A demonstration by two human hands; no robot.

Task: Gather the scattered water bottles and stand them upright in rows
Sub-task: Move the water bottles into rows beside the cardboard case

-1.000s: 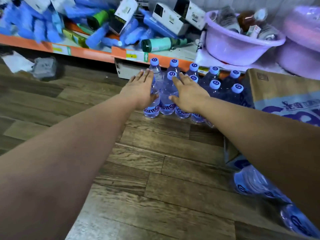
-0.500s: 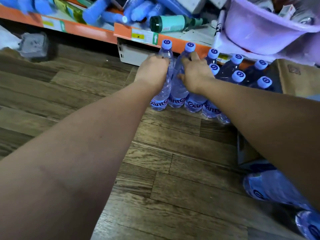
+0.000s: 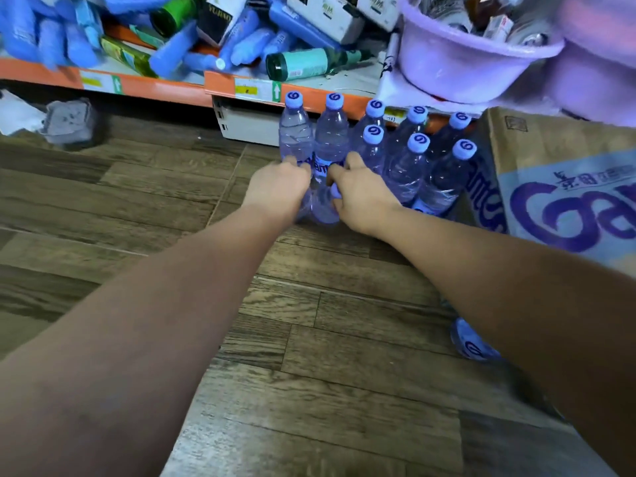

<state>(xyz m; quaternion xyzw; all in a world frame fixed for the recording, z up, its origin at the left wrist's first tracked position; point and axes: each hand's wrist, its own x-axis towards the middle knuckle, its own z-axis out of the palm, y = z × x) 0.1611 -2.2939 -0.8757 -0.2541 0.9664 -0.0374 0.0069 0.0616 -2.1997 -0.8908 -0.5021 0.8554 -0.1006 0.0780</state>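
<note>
Several clear water bottles with blue caps stand upright in two rows on the wood floor, in front of the orange shelf edge (image 3: 165, 87). My left hand (image 3: 278, 192) curls around the lower part of the leftmost bottle (image 3: 294, 132). Beside it, my right hand (image 3: 363, 199) grips the lower part of the second bottle (image 3: 332, 139) from the right. The bases of both bottles are partly hidden by my fingers. Another bottle (image 3: 473, 346) lies on the floor at the lower right, mostly hidden under my right forearm.
A printed cardboard box (image 3: 557, 187) stands right of the rows. Above, a purple basin (image 3: 475, 63) and a cluttered shelf of blue packages overhang. A white crate (image 3: 247, 127) sits under the shelf. A grey object (image 3: 69, 120) lies far left on the floor (image 3: 309, 339).
Both hands have slid down from the upper parts of the two leftmost bottles to their lower parts. The view has tilted slightly upward.
</note>
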